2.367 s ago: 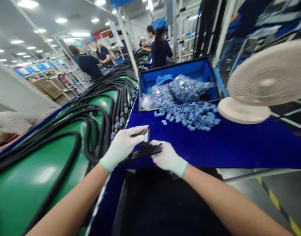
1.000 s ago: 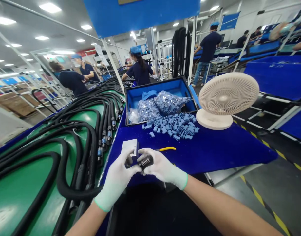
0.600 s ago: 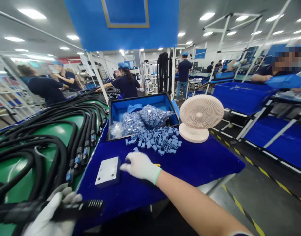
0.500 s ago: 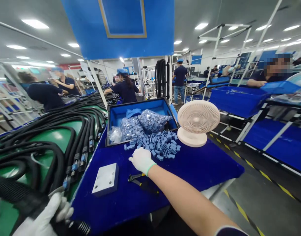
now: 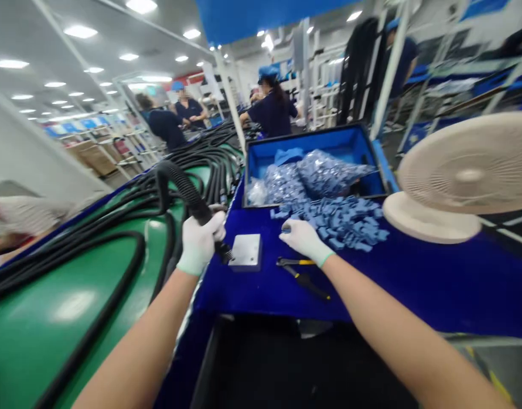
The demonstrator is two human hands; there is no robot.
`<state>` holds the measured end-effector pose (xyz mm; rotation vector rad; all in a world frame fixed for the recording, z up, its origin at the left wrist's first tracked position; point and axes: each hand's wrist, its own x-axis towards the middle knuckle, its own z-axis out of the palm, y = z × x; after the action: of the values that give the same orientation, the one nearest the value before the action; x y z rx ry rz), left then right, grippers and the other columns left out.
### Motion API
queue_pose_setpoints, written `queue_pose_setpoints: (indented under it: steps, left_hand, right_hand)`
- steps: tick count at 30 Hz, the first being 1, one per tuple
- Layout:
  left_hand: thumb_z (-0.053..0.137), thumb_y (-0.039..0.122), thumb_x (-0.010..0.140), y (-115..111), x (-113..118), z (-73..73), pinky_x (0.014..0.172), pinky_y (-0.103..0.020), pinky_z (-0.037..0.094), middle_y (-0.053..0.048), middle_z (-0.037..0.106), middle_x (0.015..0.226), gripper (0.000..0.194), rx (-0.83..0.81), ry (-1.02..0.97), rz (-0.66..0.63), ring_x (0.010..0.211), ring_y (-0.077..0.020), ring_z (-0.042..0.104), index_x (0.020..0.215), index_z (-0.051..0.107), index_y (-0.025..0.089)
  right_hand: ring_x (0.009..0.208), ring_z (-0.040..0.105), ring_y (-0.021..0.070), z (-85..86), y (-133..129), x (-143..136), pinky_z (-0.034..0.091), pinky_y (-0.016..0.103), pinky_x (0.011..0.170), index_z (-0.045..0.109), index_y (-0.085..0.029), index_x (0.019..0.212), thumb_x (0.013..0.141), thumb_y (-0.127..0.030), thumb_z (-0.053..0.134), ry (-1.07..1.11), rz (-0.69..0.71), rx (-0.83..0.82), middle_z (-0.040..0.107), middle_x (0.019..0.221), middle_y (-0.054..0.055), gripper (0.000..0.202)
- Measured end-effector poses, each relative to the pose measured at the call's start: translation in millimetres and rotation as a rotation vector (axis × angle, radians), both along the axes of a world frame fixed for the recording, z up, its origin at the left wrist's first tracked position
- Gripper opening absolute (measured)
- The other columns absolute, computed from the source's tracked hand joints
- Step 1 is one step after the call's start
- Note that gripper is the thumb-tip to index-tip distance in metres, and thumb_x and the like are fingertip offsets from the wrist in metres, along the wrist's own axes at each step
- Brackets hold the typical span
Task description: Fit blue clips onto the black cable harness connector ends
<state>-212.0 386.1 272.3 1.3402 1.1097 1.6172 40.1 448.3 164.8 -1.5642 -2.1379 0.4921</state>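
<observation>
My left hand [image 5: 201, 236], in a white glove, is closed around the end of a black corrugated hose [image 5: 186, 187]. The hose's lower tip reaches the edge of a grey metal block [image 5: 246, 251] on the blue table. My right hand [image 5: 303, 237], also gloved, is pinched at the near left side of a heap of small blue plastic clips [image 5: 350, 221]. A bit of blue shows between its fingertips, seemingly one clip, mostly covered by the glove. Just below that hand lie end-cutting pliers [image 5: 303, 275] with black and yellow handles.
Behind the clips stands a blue crate [image 5: 354, 142] with bagged clips [image 5: 329, 170]. A pale fan [image 5: 431, 218] is at the right. Black hoses [image 5: 116, 318] lie along the green bench [image 5: 77, 324] at the left. Co-workers [image 5: 273, 108] stand farther back.
My view has turned left. The left hand has brought the hose end up and rightwards to the metal block. My right hand has drawn slightly away from the clip heap, fingers pinched.
</observation>
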Motion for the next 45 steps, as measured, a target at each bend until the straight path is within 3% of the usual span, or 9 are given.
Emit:
queue_pose_setpoints:
  steps: [5, 10, 14, 21, 26, 33, 38, 42, 45]
  left_hand:
    - [0.079, 0.032, 0.08, 10, -12, -18.9, 0.046, -0.023, 0.036, 0.008, 0.04, 0.055, 0.033, 0.003, 0.032, 0.039, 0.042, -0.0072, 0.036, 0.104, 0.065, 0.014]
    - [0.076, 0.034, 0.084, 10, -9, -30.2, 0.047, -0.024, 0.035, 0.008, 0.042, 0.056, 0.033, -0.023, 0.061, 0.014, 0.044, -0.0075, 0.034, 0.107, 0.064, 0.014]
    - [0.077, 0.036, 0.082, 15, -7, -37.0, 0.046, -0.024, 0.034, 0.008, 0.043, 0.053, 0.037, -0.078, 0.114, 0.007, 0.043, -0.0093, 0.036, 0.109, 0.064, 0.014]
    - [0.078, 0.033, 0.08, 18, -18, -28.7, 0.067, -0.029, 0.047, -0.002, 0.065, 0.069, 0.034, -0.098, 0.263, -0.007, 0.065, -0.0165, 0.059, 0.104, 0.068, 0.012]
    - [0.077, 0.035, 0.079, 17, -21, -33.5, 0.073, -0.031, 0.05, -0.003, 0.066, 0.079, 0.038, -0.097, 0.261, 0.0, 0.073, -0.0176, 0.061, 0.108, 0.068, 0.012]
    - [0.081, 0.043, 0.077, 5, -20, -25.9, 0.076, -0.033, 0.052, -0.005, 0.067, 0.084, 0.046, -0.095, 0.244, 0.005, 0.076, -0.0189, 0.062, 0.108, 0.067, 0.013]
    - [0.062, 0.061, 0.091, -64, -105, -19.9, 0.075, -0.033, 0.054, -0.009, 0.066, 0.099, 0.054, -0.178, 0.243, 0.204, 0.079, -0.0179, 0.063, 0.119, 0.058, 0.015]
    - [0.078, 0.052, 0.08, -181, -198, -15.9, 0.067, -0.03, 0.053, -0.005, 0.068, 0.085, 0.055, -0.5, 0.371, 0.312, 0.073, -0.02, 0.064, 0.115, 0.063, 0.012]
    - [0.091, 0.047, 0.062, -269, -246, -12.5, 0.063, -0.035, 0.055, -0.01, 0.072, 0.082, 0.056, -0.848, 0.47, 0.244, 0.071, -0.0285, 0.068, 0.098, 0.072, 0.009]
  right_hand:
    - [0.103, 0.066, 0.0234, -21.5, 12, -4, 0.045, 0.03, 0.092, 0.076, -0.018, 0.12, 0.092, -0.027, 0.061, 0.097, 0.117, -0.01, 0.071, 0.113, 0.012, 0.033]
    - [0.092, 0.065, 0.021, -19.3, 9, 1, 0.043, 0.028, 0.082, 0.078, -0.016, 0.11, 0.095, -0.034, 0.061, 0.142, 0.162, -0.002, 0.073, 0.101, 0.009, 0.028]
    - [0.072, 0.058, 0.0176, 5.5, -6, -10, 0.038, 0.028, 0.067, 0.074, -0.016, 0.089, 0.097, -0.047, 0.059, 0.179, 0.218, 0.01, 0.067, 0.078, 0.003, 0.035]
    - [0.071, 0.053, 0.0153, 60.3, -28, -82, 0.034, 0.028, 0.068, 0.068, -0.016, 0.082, 0.094, -0.028, 0.062, 0.264, 0.557, 0.004, 0.067, 0.081, 0.003, 0.019]
    - [0.064, 0.051, 0.013, 51.1, -14, -113, 0.033, 0.027, 0.062, 0.07, -0.014, 0.074, 0.086, -0.035, 0.072, 0.295, 0.573, -0.116, 0.064, 0.07, 0.0, 0.024]
    - [0.07, 0.06, 0.0148, 39.9, -8, -103, 0.042, 0.025, 0.063, 0.077, -0.012, 0.085, 0.079, -0.044, 0.079, 0.385, 0.561, -0.217, 0.07, 0.075, 0.001, 0.033]
    - [0.088, 0.071, 0.0205, 36.9, -12, -93, 0.052, 0.028, 0.077, 0.077, -0.013, 0.108, 0.085, -0.037, 0.074, 0.457, 0.605, -0.262, 0.078, 0.1, 0.009, 0.033]
    - [0.097, 0.072, 0.0248, 31.8, -8, -92, 0.055, 0.034, 0.09, 0.077, -0.017, 0.114, 0.085, -0.034, 0.073, 0.374, 0.636, -0.218, 0.078, 0.11, 0.009, 0.034]
    - [0.097, 0.072, 0.0261, 29.9, -7, -95, 0.056, 0.036, 0.092, 0.077, -0.02, 0.112, 0.086, -0.038, 0.071, 0.291, 0.648, -0.206, 0.078, 0.111, 0.007, 0.032]
